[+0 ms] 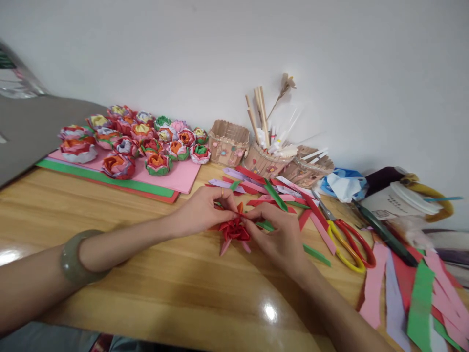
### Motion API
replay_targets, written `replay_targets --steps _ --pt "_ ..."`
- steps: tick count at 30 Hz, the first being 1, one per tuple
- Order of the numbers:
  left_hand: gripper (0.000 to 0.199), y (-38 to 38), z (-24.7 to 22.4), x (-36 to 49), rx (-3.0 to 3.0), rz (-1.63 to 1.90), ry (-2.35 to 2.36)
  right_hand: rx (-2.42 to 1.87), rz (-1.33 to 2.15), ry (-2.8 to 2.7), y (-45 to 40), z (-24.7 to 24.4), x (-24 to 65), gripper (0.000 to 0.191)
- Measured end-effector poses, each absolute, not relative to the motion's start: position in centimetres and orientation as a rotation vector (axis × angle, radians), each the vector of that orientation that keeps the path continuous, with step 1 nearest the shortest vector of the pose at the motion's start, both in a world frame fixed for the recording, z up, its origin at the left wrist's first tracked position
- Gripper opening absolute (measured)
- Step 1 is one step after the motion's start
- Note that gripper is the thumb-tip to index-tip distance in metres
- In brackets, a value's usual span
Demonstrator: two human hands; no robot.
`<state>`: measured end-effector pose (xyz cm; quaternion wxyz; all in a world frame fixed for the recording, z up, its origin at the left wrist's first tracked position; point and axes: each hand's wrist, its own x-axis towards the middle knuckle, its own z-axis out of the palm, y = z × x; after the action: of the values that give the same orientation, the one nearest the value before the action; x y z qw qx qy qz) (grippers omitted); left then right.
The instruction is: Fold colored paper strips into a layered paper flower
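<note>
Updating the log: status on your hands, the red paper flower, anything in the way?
Left hand and right hand pinching red paper flower. Folded strips close behind, scissors to the right. Nothing visibly blocking.

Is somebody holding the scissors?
No, the left hand and right hand are pinching the red paper flower, while the scissors lie on the table.

Front tabletop [190, 298] is lying open; scissors [331, 221] and paper strips [420, 305] are obstructing the right, baskets [269, 161] the rear.
</note>
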<state>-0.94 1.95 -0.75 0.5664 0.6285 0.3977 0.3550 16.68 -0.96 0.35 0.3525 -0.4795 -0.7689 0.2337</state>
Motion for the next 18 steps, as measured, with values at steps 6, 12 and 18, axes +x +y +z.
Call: replay_targets --steps 6,12,18 --pt "0.005 2.8 -1.2 -1.0 1.39 0.733 0.822 -1.306 0.877 -1.736 -0.8 0.1 16.9 0.005" --pt "0.006 3.3 -1.6 -1.2 1.393 0.679 0.848 -1.313 1.34 -1.614 0.1 0.2 17.3 0.008" --pt "0.007 2.7 -1.1 -1.0 1.412 0.641 0.914 -1.347 1.359 -1.775 0.4 0.0 17.7 0.008"
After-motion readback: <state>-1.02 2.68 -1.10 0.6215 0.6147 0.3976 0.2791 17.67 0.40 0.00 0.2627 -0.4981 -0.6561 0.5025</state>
